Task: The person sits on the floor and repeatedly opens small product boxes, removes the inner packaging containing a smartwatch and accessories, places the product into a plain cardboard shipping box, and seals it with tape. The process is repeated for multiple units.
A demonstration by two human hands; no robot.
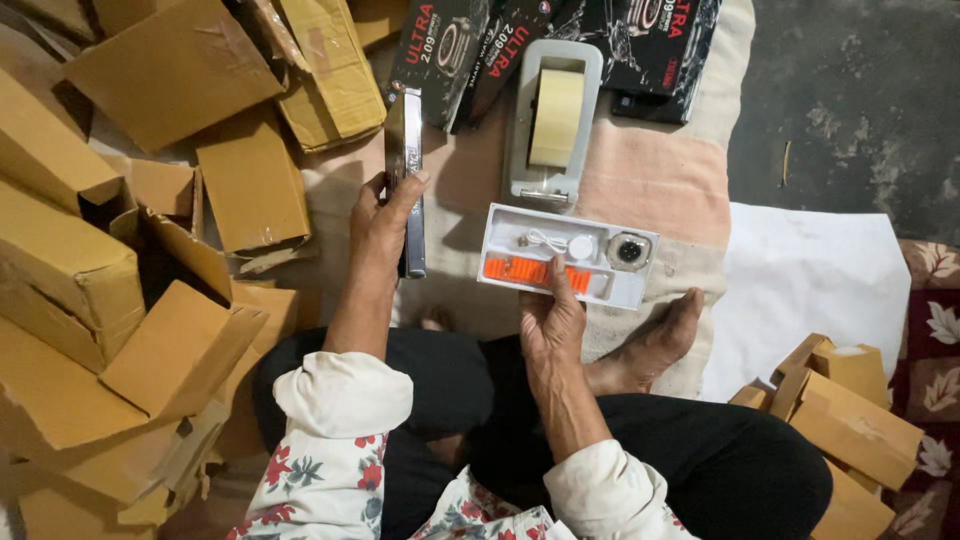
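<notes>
Sitting cross-legged on a cloth (650,180), the person holds a thing in each hand. The left hand (382,222) is wrapped around a tall dark box sleeve (405,170), thumb on the near edge and forefinger laid up its side; the other fingers lie behind the sleeve and are hidden. Seen almost edge-on, the sleeve shows only its narrow side, so its front cannot be made out.

The right hand (550,320) grips the near edge of a white tray (568,254), thumb on top and fingers underneath, out of sight. The tray is held just above the cloth, in front of the knees. In its hollows lie an orange strap (525,270), partly covered by the thumb, a coiled white cable (542,239), a round white puck (581,247) and a watch body (629,251) with a dark face.

Just beyond the tray stands a grey tape dispenser (548,120) with a pale roll. Behind it lie black boxes (640,40), cut off by the top edge. Brown cartons (150,200) pile up at left, many running out of view; a few more (850,420) sit at lower right, beside a white sheet (810,290). A bare foot (650,345) shows under the tray, the other mostly hidden. Both sleeves are cut by the bottom edge.
</notes>
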